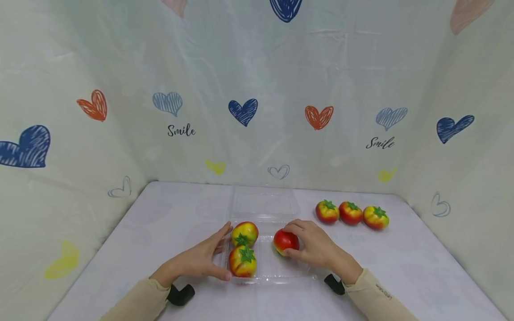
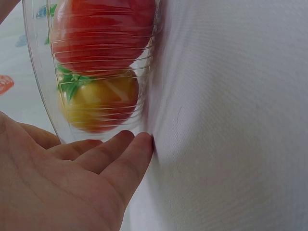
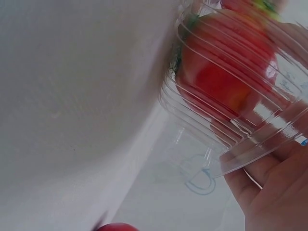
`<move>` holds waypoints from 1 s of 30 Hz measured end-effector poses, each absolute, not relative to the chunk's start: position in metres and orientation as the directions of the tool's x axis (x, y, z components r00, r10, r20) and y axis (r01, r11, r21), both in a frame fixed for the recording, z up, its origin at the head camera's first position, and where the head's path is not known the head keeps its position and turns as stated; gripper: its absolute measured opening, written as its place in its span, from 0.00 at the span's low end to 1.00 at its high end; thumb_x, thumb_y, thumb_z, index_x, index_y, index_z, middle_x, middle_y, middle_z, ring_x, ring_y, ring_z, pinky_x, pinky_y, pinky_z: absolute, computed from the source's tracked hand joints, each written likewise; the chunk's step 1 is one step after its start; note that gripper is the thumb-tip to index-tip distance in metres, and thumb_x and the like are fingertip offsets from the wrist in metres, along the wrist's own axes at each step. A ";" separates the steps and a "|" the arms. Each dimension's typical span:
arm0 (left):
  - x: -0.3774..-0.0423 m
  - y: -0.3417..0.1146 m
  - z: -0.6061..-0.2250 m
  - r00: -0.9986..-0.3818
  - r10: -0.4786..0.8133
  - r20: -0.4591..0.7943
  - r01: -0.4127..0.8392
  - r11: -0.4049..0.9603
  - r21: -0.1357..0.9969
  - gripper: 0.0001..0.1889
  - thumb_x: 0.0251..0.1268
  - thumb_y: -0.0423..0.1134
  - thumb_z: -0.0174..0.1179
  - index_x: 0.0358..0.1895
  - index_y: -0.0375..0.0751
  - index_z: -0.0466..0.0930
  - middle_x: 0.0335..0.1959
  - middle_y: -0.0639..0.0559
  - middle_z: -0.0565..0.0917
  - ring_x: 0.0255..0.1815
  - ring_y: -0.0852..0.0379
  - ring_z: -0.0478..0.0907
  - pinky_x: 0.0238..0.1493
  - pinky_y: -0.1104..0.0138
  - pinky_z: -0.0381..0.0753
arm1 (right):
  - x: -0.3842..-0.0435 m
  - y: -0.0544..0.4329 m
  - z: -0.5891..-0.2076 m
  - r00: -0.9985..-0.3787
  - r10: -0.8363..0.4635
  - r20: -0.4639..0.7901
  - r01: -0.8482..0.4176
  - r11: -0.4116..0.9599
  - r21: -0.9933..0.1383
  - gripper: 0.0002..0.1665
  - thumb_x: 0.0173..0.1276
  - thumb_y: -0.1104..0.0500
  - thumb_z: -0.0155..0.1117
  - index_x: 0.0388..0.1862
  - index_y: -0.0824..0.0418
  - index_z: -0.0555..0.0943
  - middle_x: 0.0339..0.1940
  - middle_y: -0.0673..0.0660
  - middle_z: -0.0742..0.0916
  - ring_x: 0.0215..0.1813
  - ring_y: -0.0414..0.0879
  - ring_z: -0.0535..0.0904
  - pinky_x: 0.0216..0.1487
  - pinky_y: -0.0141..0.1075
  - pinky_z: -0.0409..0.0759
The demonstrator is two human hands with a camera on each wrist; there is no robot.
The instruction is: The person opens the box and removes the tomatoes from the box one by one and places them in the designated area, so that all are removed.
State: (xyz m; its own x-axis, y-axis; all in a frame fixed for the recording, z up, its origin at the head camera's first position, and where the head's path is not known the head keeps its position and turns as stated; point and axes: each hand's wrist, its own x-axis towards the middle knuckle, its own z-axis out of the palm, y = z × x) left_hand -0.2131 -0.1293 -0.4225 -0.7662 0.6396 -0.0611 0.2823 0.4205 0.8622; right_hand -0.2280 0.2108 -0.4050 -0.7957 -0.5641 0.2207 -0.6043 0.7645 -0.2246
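Note:
A clear plastic clamshell box (image 1: 277, 280) lies with its lid (image 1: 263, 200) folded back. Along its left side sit two red-and-yellow tomatoes with green leafy tops, a rear one (image 1: 250, 231) and a front one (image 1: 242, 266). My right hand (image 1: 315, 245) holds a red tomato (image 1: 286, 242) between thumb and fingers, inside the right half of the box; its leafy top faces down in the right wrist view. At the box's left wall, my left hand (image 1: 201, 256) has its fingers extended and thumb spread, the fingertips right at the plastic in the left wrist view.
Three more tomatoes stand in a row at the back right of the white table (image 1: 176, 214): a left one (image 1: 327, 213), a middle one (image 1: 350, 215) and a right one (image 1: 375, 218). A heart-printed curtain (image 1: 281, 67) encloses the back and sides.

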 end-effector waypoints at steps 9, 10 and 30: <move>-0.213 -0.129 -0.424 -0.773 0.630 -0.069 0.279 0.435 0.856 0.63 0.48 0.52 0.74 0.77 0.43 0.32 0.77 0.41 0.44 0.72 0.41 0.58 0.66 0.58 0.66 | -0.228 0.211 -0.405 -0.805 -0.558 0.199 -0.593 0.766 -0.249 0.29 0.55 0.40 0.71 0.55 0.46 0.78 0.55 0.45 0.80 0.55 0.41 0.71 0.54 0.40 0.79; -0.213 -0.128 -0.424 -0.774 0.630 -0.069 0.278 0.435 0.856 0.64 0.48 0.52 0.74 0.77 0.43 0.32 0.77 0.41 0.44 0.72 0.41 0.58 0.66 0.58 0.66 | -0.228 0.211 -0.405 -0.804 -0.560 0.200 -0.594 0.765 -0.248 0.29 0.55 0.40 0.71 0.55 0.46 0.78 0.55 0.45 0.80 0.55 0.41 0.71 0.54 0.41 0.79; -0.212 -0.129 -0.424 -0.772 0.633 -0.063 0.276 0.423 0.863 0.64 0.48 0.51 0.74 0.77 0.42 0.32 0.77 0.40 0.44 0.72 0.40 0.57 0.66 0.57 0.67 | -0.226 0.211 -0.406 -0.795 -0.575 0.194 -0.606 0.766 -0.216 0.33 0.52 0.43 0.74 0.56 0.47 0.76 0.56 0.46 0.79 0.56 0.43 0.72 0.58 0.44 0.77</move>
